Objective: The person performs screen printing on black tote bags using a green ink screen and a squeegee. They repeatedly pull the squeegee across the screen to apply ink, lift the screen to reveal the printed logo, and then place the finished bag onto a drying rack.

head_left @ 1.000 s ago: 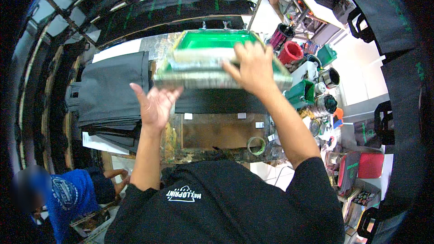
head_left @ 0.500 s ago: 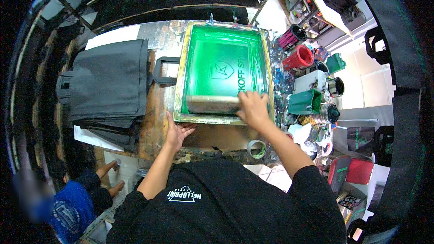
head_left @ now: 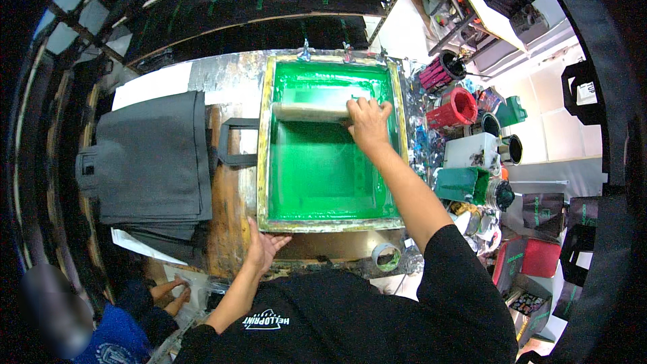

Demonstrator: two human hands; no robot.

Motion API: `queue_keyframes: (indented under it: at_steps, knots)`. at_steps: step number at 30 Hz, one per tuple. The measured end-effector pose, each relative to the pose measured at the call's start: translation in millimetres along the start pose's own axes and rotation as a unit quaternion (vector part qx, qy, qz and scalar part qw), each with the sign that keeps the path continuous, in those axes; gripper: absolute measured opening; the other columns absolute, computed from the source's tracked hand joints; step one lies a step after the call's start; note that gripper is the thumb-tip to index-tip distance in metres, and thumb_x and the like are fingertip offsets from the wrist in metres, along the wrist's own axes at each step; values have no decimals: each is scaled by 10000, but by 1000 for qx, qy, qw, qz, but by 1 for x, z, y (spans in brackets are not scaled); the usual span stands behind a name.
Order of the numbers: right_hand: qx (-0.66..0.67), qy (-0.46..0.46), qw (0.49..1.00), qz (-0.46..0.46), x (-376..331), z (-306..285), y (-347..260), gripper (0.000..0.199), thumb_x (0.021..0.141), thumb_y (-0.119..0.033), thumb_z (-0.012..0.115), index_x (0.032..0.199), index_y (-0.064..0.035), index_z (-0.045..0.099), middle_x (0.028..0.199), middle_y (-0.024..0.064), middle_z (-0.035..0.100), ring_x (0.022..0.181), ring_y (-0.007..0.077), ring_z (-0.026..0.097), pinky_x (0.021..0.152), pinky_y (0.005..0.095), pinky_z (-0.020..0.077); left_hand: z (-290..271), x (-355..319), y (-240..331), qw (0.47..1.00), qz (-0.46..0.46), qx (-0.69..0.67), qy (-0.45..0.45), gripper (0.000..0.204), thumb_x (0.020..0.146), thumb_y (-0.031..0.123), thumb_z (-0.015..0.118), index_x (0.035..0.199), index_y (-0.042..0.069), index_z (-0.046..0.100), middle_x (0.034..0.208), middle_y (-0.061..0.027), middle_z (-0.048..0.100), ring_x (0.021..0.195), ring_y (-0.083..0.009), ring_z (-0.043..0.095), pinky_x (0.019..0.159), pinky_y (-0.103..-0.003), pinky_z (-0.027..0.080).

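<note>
My right hand (head_left: 369,123) is closed around the right end of a wooden squeegee (head_left: 310,113), which lies across the far half of a screen printing frame (head_left: 264,148). Bright green ink (head_left: 317,182) covers the mesh inside the frame. At the frame's near left corner rests my left hand (head_left: 261,246), its fingers stretched out along the near edge and the thumb raised. A dark bag handle (head_left: 236,160) sticks out from under the frame's left side; the rest of that bag is hidden. Further left lies a stack of black fabric bags (head_left: 151,155).
A roll of tape (head_left: 386,256) sits by the table's near edge. Along the right stand a red ink tub (head_left: 455,109), a green container (head_left: 461,184) and other cans. Hinge clamps (head_left: 305,50) are at the frame's far edge. Another person in blue (head_left: 125,337) is at lower left.
My right hand has pushed the squeegee from the near end of the screen to its far part. Green ink now hides the printed design. The left hand stays at the corner; the view has shifted.
</note>
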State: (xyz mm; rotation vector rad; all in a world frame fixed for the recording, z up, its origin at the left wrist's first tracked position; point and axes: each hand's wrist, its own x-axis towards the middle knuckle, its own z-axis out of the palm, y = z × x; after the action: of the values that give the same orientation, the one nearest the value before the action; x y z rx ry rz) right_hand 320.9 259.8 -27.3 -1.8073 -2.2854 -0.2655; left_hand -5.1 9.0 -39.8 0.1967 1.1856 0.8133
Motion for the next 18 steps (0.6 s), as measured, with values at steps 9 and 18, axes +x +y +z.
queue_keyframes:
  at_steps: [9, 18]
  knots:
    - [-8, 36, 999, -28, 97, 46, 44, 684, 708, -352, 940, 1269, -177, 592, 1159, 52, 661, 1164, 282, 614, 967, 562, 395, -1, 11, 2, 999, -31, -23, 1, 1244, 903, 945, 296, 1567, -107, 292, 1543, -366, 457, 1417, -418, 535, 1170, -512, 476]
    - [-46, 5, 999, -9, 106, 43, 50, 649, 760, -325, 897, 1327, -207, 605, 1206, 30, 648, 1170, 263, 603, 980, 581, 426, 50, 54, 142, 743, 278, 608, 41, 525, 979, 517, 733, 979, -8, 732, 791, -125, 733, 748, -239, 718, 650, -405, 555]
